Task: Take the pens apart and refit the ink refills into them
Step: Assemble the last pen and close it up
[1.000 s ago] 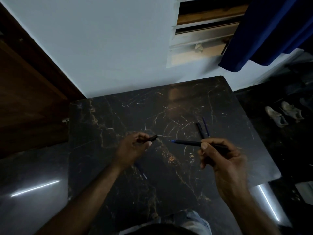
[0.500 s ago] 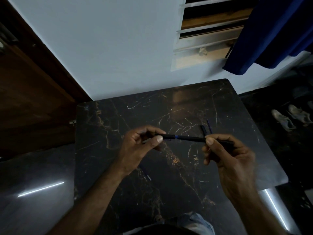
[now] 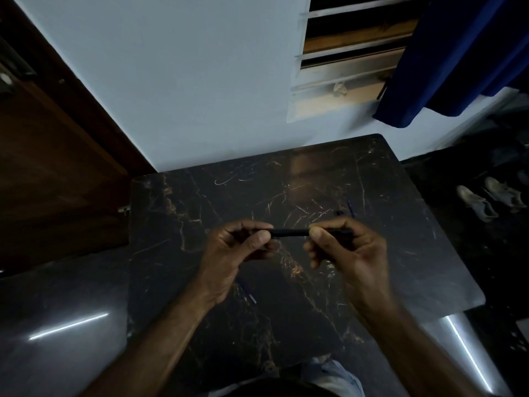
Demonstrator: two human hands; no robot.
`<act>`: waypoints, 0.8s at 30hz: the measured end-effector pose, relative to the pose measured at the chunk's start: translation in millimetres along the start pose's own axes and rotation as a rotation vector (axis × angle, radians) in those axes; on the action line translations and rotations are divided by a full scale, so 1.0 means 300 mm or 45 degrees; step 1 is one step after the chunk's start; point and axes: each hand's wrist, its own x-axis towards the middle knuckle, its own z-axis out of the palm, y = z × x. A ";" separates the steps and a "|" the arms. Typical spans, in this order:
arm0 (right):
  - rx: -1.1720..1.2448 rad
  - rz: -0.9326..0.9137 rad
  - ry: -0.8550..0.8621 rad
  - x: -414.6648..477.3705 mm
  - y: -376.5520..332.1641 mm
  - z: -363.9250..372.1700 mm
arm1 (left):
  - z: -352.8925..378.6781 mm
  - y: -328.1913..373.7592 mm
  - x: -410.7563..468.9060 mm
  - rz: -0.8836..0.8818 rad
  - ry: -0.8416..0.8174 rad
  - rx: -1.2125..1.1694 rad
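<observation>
A dark pen (image 3: 290, 232) lies level between both hands above the black marble table (image 3: 177, 253). My left hand (image 3: 237, 253) pinches the pen's left end, where the cap piece is; the joint is hidden by my fingers. My right hand (image 3: 349, 253) grips the barrel's right part. A thin blue refill (image 3: 248, 292) lies on the table below my left wrist. Behind my right hand a blue pen part (image 3: 351, 209) and a dark one (image 3: 340, 213) lie on the table, mostly hidden.
The table stands against a pale wall, with a wooden door (image 3: 51, 156) at the left. A blue curtain (image 3: 458, 53) hangs at the upper right. A pair of shoes (image 3: 492, 199) lies on the dark floor to the right.
My hands have come together. The small dark piece in my left hand has met the pen's blue-tipped end, which no longer shows. My right hand slid closer along the barrel.
</observation>
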 end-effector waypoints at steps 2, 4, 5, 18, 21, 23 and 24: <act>-0.057 -0.001 -0.029 0.020 0.034 0.015 | -0.032 -0.003 -0.001 0.004 0.043 0.039; -0.243 0.019 -0.111 0.030 0.085 0.018 | -0.076 -0.017 -0.003 -0.009 0.094 0.144; -0.428 0.026 -0.166 0.034 0.121 0.015 | -0.100 -0.029 -0.007 -0.024 0.122 0.197; -1.057 0.203 -0.284 -0.008 0.588 0.094 | -0.300 -0.228 -0.194 -0.376 0.577 0.120; -0.826 0.338 -0.111 0.030 0.650 0.096 | -0.330 -0.251 -0.259 -0.406 0.665 0.134; -0.776 0.409 -0.061 0.045 0.690 0.100 | -0.350 -0.271 -0.309 -0.428 0.679 0.147; -0.787 0.434 -0.046 0.049 0.707 0.102 | -0.353 -0.284 -0.330 -0.442 0.683 0.165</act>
